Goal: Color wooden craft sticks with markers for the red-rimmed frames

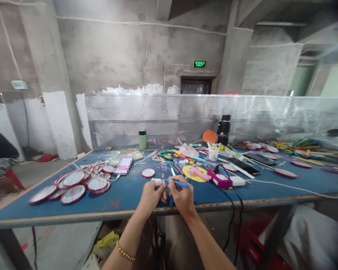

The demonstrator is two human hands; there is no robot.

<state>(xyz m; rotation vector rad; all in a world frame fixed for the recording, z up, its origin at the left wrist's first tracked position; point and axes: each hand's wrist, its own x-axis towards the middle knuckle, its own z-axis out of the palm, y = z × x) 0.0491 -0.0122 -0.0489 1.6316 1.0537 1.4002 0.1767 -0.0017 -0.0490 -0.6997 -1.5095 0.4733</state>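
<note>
Head view: right hand [183,197] curled around blue pen [178,183]

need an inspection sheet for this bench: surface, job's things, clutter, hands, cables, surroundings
surface: blue workbench top with a wooden front edge, crowded.
job's things: small white cylinder and blue pen-shaped tool, held over the front edge.
clutter: pile of round red-rimmed discs at left; green flask; black bottle; loose coloured sticks.
grippers: left hand shut on the cylinder; right hand shut on the tool.
cables: black cables drop over the front edge; white cable runs right.
surroundings: perforated metal screen, concrete walls, green exit sign, another person at far left.
</note>
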